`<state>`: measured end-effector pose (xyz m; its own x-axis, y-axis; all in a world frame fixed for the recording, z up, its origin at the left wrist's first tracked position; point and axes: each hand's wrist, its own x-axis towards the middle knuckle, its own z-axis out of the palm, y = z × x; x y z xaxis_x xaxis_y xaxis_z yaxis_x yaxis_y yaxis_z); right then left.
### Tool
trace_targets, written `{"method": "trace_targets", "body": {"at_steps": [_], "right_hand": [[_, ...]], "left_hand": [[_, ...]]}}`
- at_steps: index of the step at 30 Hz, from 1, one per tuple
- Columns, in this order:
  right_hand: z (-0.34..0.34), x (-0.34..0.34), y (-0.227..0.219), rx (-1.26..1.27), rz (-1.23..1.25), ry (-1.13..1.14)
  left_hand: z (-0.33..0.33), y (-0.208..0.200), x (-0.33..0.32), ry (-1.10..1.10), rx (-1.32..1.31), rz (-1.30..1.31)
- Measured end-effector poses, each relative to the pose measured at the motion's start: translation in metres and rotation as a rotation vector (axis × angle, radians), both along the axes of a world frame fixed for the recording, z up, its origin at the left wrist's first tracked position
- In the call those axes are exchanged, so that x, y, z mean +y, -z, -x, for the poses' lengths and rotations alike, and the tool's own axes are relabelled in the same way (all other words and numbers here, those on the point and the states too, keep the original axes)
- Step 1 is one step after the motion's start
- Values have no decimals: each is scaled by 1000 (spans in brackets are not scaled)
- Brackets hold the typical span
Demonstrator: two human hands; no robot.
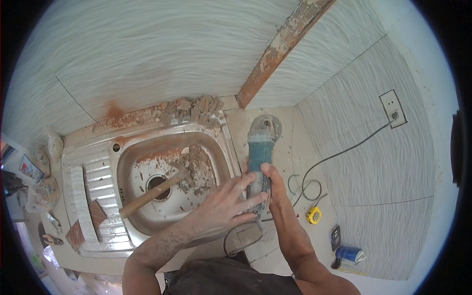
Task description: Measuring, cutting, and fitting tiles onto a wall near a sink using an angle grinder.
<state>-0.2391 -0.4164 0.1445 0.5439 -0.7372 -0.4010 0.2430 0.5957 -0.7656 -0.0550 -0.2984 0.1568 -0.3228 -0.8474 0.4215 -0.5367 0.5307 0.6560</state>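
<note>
A teal angle grinder (260,155) lies lengthwise on the counter right of the sink, its round disc and guard (272,127) at the far end. My left hand (228,199), dusty, reaches in from the left with its fingers laid across the grinder's body. On the other side my right hand (273,184) is wrapped round the body, thumb on top; its remaining fingers are mostly hidden underneath. Just left of my hands, a hammer (152,195) with a wooden handle rests in the steel sink (129,169), its head among broken rubble (199,164).
The grinder's black cable (339,147) runs to a wall socket (393,109). Near it lie a yellow tape measure (313,215), a dark phone-like object (335,238) and a blue packet (350,254). Tile pieces (84,204) sit on the drainboard. Rubble (196,107) lines the wall below a chiselled groove (280,51).
</note>
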Motion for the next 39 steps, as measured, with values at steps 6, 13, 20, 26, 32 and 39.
{"method": "trace_targets", "body": {"at_steps": [6, 13, 20, 26, 32, 39], "right_hand": [[1, -1, -13, 215, 216, -80], [-20, -24, 3, 480, 467, 12], [-58, -49, 3, 590, 635, 103], [-69, -61, 5, 525, 631, 107], [-83, -80, 0, 558, 676, 117], [-94, -92, -5, 580, 681, 153]], "left_hand": [[14, 42, -5, -60, 45, 207], [12, 56, -32, 26, 450, -194], [16, 60, -83, -25, 918, -466], [9, 74, -102, -86, 844, -542], [-4, 70, -123, -125, 805, -397], [-10, 74, -139, -75, 890, -409]]}}
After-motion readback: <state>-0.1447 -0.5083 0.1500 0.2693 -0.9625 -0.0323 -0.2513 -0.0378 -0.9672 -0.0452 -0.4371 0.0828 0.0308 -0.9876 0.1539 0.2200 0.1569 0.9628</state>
